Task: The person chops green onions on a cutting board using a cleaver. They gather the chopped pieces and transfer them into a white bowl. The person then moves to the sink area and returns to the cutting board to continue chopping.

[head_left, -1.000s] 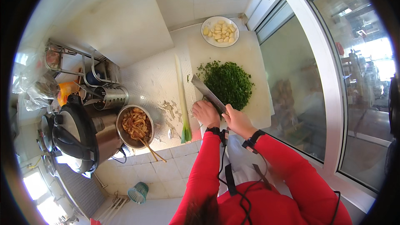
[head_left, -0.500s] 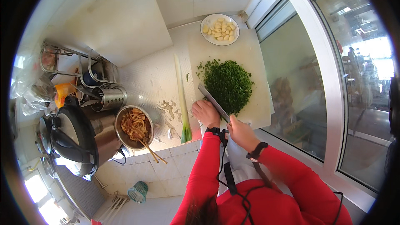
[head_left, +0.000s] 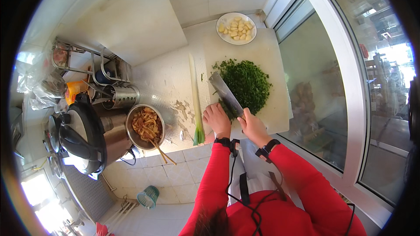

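My right hand (head_left: pixel 253 126) grips the handle of a cleaver (head_left: pixel 225 91), whose blade lies slanted across the left side of a pile of finely chopped dark greens (head_left: pixel 249 85). Left of the blade, my left hand (head_left: pixel 217 119) is curled with fingers close together on the white cutting board (head_left: pixel 275 113), beside the greens; whatever lies under its fingertips is hidden. A long leek (head_left: pixel 196 105) lies just left of that hand. A plate of peeled garlic cloves (head_left: pixel 237 29) stands at the board's far end.
On the left, a steel bowl of brown food (head_left: pixel 145 122) with chopsticks stands beside an electric pressure cooker (head_left: pixel 78 137), a perforated steel holder (head_left: pixel 122 96) and a metal rack (head_left: pixel 78 52). A glass sliding window (head_left: pixel 310 91) borders the board's right. A green basket (head_left: pixel 148 197) sits lower left.
The view has shifted slightly. My right hand and the cleaver have moved a little, with more of the blade's flat face showing now. My left hand keeps its curled position beside the blade.
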Tool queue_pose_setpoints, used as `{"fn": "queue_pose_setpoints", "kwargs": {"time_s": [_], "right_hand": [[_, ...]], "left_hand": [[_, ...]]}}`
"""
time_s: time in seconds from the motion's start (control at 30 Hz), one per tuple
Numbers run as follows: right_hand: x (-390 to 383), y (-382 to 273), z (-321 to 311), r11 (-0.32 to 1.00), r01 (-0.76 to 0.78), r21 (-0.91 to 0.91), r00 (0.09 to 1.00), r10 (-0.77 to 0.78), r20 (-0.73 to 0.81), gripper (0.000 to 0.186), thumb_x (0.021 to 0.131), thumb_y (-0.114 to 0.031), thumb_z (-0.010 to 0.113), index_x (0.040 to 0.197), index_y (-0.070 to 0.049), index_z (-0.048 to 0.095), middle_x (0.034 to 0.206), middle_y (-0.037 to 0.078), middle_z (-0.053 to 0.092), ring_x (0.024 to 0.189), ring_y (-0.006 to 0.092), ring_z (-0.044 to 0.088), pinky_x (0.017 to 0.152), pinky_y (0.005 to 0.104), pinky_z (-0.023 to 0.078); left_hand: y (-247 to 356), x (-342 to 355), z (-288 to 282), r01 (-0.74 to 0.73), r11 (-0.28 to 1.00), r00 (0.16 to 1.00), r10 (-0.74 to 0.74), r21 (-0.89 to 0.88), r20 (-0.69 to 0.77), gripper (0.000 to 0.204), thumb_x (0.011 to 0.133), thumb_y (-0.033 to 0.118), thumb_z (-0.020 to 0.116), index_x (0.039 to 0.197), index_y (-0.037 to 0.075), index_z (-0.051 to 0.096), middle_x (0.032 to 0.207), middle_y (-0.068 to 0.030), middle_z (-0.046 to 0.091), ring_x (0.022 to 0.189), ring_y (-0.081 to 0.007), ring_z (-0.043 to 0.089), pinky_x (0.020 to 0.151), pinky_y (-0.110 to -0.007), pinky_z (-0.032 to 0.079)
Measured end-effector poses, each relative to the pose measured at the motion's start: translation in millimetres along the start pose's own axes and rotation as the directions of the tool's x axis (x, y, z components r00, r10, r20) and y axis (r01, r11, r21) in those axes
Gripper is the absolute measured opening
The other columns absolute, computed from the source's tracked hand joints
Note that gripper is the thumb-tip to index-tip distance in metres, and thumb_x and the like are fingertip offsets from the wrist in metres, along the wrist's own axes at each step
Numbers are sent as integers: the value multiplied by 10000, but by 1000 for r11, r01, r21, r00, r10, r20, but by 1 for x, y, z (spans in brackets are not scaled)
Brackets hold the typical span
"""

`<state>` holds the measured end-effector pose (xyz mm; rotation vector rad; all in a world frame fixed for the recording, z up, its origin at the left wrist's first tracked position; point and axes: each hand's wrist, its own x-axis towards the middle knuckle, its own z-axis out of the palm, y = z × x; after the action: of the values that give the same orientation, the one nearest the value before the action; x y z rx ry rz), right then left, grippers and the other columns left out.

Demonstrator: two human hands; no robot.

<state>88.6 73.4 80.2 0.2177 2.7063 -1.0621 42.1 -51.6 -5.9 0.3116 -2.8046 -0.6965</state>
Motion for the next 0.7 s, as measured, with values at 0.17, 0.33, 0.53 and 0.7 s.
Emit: {"fn": "queue_pose_setpoints", "kwargs": {"time_s": [0.17, 0.33, 0.53, 0.7], "right_hand": [[-11, -4, -8, 998, 37, -50, 999, -37, 15, 213, 1001, -236, 580, 1031, -71, 448, 774, 155, 664, 710, 420, 647, 591, 528, 499], [-28, -11, -27, 992, 83, -97, 996, -78, 53, 216, 992, -224, 591, 1035, -70, 445, 774, 141, 671, 707, 402, 658, 592, 518, 504], [-27, -15, -20, 988, 54, -143, 994, -40, 100, 198, 990, -213, 573, 1028, -70, 442, 786, 176, 665, 704, 411, 661, 594, 535, 507], [10, -19, 15, 985, 79, -155, 996, -84, -30, 204, 993, -213, 576, 1023, -65, 439, 785, 181, 653, 719, 432, 642, 588, 551, 482]], "left_hand": [[1, 3, 11, 47, 997, 999, -45, 69, -21, 134, 986, 256, 571, 979, 124, 592, 956, -61, 586, 971, -292, 550, 900, -443, 379], [3, 4, 11, 43, 992, 999, -40, 119, -32, 141, 973, 251, 569, 934, 115, 563, 937, -81, 572, 944, -309, 544, 881, -456, 376], [4, 5, 11, 23, 986, 1000, -21, 167, -12, 157, 965, 261, 566, 925, 109, 564, 934, -84, 566, 946, -304, 543, 892, -455, 386], [1, 4, 12, 21, 990, 1000, -24, 142, 18, 172, 967, 273, 567, 929, 105, 567, 946, -86, 569, 957, -306, 543, 906, -450, 394]]}}
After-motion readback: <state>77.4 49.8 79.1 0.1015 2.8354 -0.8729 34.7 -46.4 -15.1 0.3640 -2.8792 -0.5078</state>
